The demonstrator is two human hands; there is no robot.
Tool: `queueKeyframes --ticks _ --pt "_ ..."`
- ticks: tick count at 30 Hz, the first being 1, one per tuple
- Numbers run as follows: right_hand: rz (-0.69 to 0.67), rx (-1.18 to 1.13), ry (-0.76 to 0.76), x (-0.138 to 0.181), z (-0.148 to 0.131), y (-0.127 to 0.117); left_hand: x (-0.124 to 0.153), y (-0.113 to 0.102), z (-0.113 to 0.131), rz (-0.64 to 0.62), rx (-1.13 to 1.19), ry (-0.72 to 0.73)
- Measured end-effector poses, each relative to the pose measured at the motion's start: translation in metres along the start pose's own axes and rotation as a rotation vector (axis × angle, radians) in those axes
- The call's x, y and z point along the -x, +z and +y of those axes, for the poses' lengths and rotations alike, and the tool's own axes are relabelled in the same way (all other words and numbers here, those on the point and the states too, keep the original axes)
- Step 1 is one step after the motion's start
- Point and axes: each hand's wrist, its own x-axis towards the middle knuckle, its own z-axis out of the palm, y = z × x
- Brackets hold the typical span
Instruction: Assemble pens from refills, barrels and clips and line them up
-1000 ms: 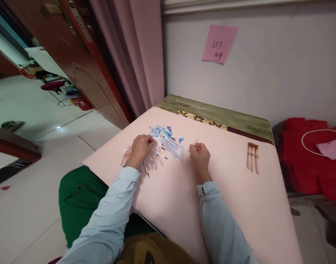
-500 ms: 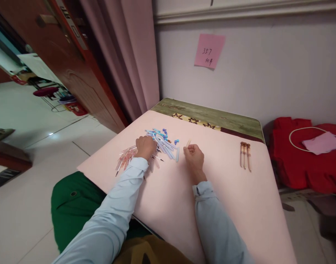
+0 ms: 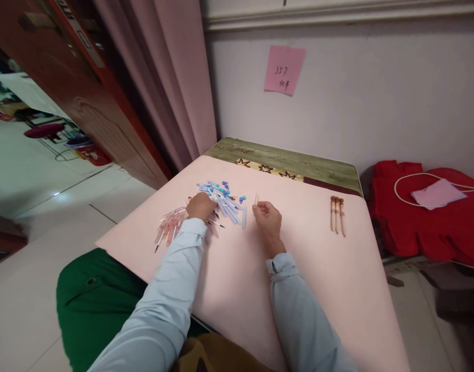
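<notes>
My left hand (image 3: pixel 201 207) rests with curled fingers on a heap of loose pen parts (image 3: pixel 221 202), pale blue barrels and small blue caps, spread over the pink tabletop (image 3: pixel 260 268); whether it grips one I cannot see. More pinkish barrels (image 3: pixel 168 226) lie left of that hand. My right hand (image 3: pixel 268 219) is closed in a pinch on a thin pale pen barrel (image 3: pixel 256 198) that sticks up from its fingers. Three assembled pens (image 3: pixel 336 214) with brown caps lie side by side to the right.
A green patterned strip (image 3: pixel 291 164) covers the table's far edge against the wall, which carries a pink note (image 3: pixel 284 69). A red cloth pile (image 3: pixel 423 217) sits right of the table. A curtain and a wooden door (image 3: pixel 85 88) stand at the left.
My left hand slid right across the heap toward the blue parts, uncovering the pinkish barrels. My right hand kept its hold on the pale barrel. The camera turned slightly.
</notes>
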Motion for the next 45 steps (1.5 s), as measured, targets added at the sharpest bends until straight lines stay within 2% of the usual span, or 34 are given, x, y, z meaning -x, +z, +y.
queueKeyframes --ticks 4,7,9,11,14,17,29,45 --pt "-0.03 -0.057 -0.028 0.001 -0.002 0.001 0.001 -0.008 -0.004 -0.023 0.05 -0.091" --pt "-0.072 -0.079 -0.049 0.003 -0.006 0.001 0.009 -0.018 -0.005 0.131 0.154 -0.07" --pt "-0.137 -0.106 -0.072 0.006 -0.009 0.002 0.017 -0.022 -0.003 0.26 0.403 0.042" --pt "-0.241 -0.156 -0.096 0.009 -0.011 0.004 0.026 -0.023 0.003 0.314 0.792 0.159" --pt "-0.364 -0.22 -0.115 0.013 -0.01 0.006 0.036 -0.019 0.015 0.252 1.281 0.226" --pt "-0.406 -0.236 -0.12 0.015 -0.007 0.008 0.041 -0.014 0.022 0.188 1.455 0.202" --pt "-0.416 -0.267 -0.092 0.015 -0.002 0.012 0.043 0.002 0.024 0.096 1.435 0.242" --pt "-0.435 -0.228 -0.096 0.012 -0.002 0.01 0.043 -0.009 0.023 0.131 1.422 0.262"
